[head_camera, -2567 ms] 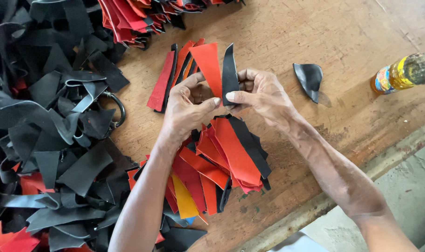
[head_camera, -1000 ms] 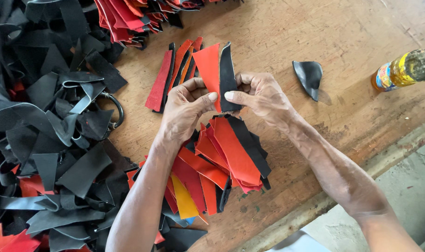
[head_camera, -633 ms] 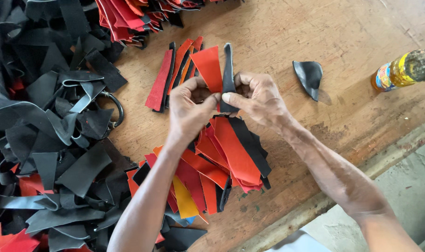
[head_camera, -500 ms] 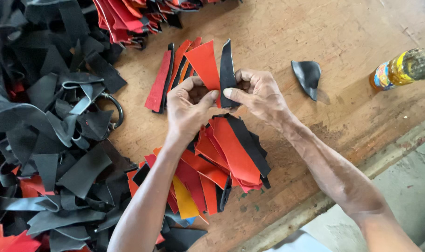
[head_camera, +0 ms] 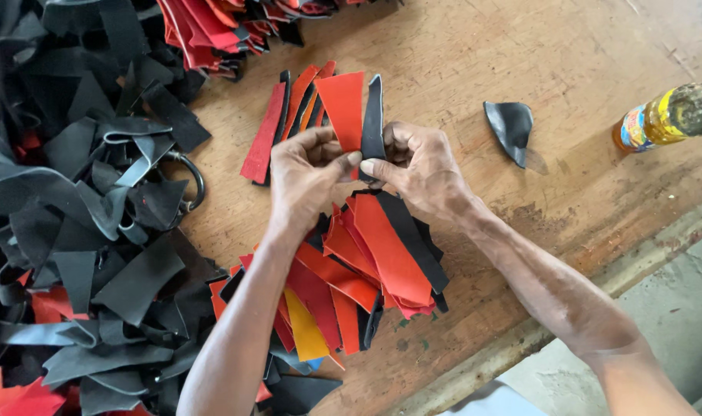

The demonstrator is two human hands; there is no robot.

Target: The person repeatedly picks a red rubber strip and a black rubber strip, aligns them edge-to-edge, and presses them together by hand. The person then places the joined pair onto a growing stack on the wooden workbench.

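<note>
Left hand (head_camera: 309, 176) pinches the red leather piece (head_camera: 342, 108) at its lower end, thumb and fingers closed on it. Right hand (head_camera: 420, 171) grips the black leather piece (head_camera: 372, 115) the same way, edge to edge with the red one, both standing up just above the hands. Just beyond the fingertips lies a short row of red and black strips (head_camera: 285, 115), apparently already handled. Below the wrists sits a fan of red, orange and black pieces (head_camera: 366, 262), seemingly left to go. Left of the left hand: a big heap of black scraps (head_camera: 73, 231). Right of the right hand: a lone black scrap (head_camera: 511, 127), then a bottle (head_camera: 667, 115) on the wooden table (head_camera: 474, 46). Versus earlier frames: the pair stays upright, now pressed closer together, thumbs meeting.
</note>
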